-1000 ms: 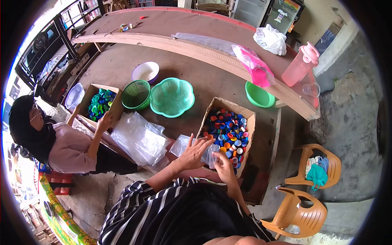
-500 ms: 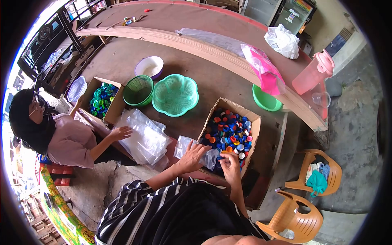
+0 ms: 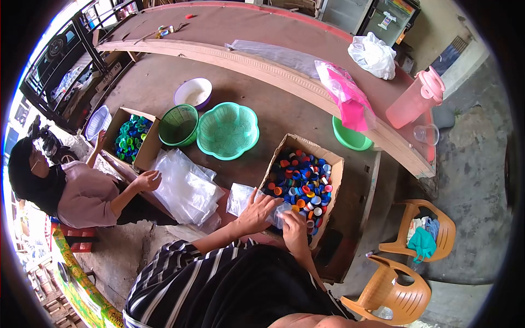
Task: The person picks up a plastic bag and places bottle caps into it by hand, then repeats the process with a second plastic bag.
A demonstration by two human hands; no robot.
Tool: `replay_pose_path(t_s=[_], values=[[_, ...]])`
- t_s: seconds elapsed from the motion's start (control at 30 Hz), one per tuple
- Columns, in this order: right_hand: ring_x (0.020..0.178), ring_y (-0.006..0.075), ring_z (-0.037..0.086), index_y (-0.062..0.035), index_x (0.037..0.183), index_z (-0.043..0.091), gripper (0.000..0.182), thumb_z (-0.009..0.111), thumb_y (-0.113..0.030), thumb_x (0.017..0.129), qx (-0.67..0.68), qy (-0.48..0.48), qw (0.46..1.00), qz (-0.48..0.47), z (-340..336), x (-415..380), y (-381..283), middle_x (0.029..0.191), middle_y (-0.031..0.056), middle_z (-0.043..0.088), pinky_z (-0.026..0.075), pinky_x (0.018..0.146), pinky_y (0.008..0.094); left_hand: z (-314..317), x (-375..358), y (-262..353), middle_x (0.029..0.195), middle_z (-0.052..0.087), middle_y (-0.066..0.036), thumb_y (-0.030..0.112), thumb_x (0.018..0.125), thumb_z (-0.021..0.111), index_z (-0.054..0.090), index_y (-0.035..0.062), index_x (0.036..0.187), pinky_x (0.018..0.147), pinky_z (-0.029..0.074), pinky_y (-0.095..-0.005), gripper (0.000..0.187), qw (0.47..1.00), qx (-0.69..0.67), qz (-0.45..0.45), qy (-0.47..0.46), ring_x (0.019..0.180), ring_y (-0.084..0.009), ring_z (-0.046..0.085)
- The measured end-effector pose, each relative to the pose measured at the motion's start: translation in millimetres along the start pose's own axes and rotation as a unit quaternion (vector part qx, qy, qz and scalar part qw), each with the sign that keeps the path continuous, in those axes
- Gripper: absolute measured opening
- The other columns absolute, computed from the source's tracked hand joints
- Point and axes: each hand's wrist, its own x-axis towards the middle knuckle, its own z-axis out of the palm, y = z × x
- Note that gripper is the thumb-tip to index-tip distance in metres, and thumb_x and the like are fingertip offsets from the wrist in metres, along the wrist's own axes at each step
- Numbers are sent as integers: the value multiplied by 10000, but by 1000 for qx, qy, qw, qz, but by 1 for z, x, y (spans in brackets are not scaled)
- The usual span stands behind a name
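Note:
My left hand (image 3: 255,215) is at the near left corner of a cardboard box (image 3: 340,169), holding a small clear plastic bag (image 3: 279,212). Opposite it, my right hand (image 3: 294,228) is closed, its fingertips pinching the same bag near its edge. Inside the box lie many loose bottle caps (image 3: 304,183), mostly blue, with red, orange and white ones. Just beyond my left wrist is another piece of clear plastic (image 3: 237,199).
To the left, a person (image 3: 93,191) sits by a second box of green and blue caps (image 3: 132,136). Large clear bags (image 3: 186,183) lie between us. Behind stand a green basin (image 3: 227,131), a dark green basket (image 3: 179,124) and a white-and-purple bowl (image 3: 193,92).
My right hand has moved left from over the caps onto the small bag. The seated person's near hand has drawn back from the large bags. The view has shifted slightly.

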Motion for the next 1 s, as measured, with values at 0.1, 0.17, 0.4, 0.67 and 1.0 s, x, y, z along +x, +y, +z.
replay_pose_path(t_s=[0.1,0.17,0.4,0.67,1.0], values=[[1060,292,582,-52,1134,612,374,683,-37,768,-90,21,996,9,-5,3,-19,1051,112,627,384,947,428,1,-3,-2,1259,532,-88,100,639,753,407,130,1411,1161,122,-601,846,1000,23,1,-5,1267,-291,470],[1087,287,579,-63,1188,592,444,710,-70,759,-95,8,995,20,-4,0,-19,1078,111,632,366,971,432,2,-6,-4,1270,534,-93,100,641,752,409,131,1409,1160,117,-606,842,1000,28,1,-7,1277,-289,466],[1103,270,589,-60,1234,589,516,727,-101,738,-62,4,998,8,-2,-7,-24,1125,108,648,324,1034,470,0,-24,2,1272,537,-112,97,642,751,401,124,1418,1149,123,-625,852,1000,19,7,3,1284,-288,468],[1020,236,586,-117,1238,596,534,754,-187,733,-129,0,991,-21,-7,-16,-56,995,46,627,333,956,457,-8,-39,9,1136,595,-105,19,624,697,440,96,1379,1151,160,-593,802,998,-15,16,54,1171,-308,536],[938,229,593,-128,1136,667,363,757,-202,793,-73,69,995,9,-18,-27,-37,945,8,635,363,896,426,-12,-55,-10,1079,589,-108,14,630,678,517,93,1275,1100,284,-558,669,991,-45,-9,127,1127,-318,551]])
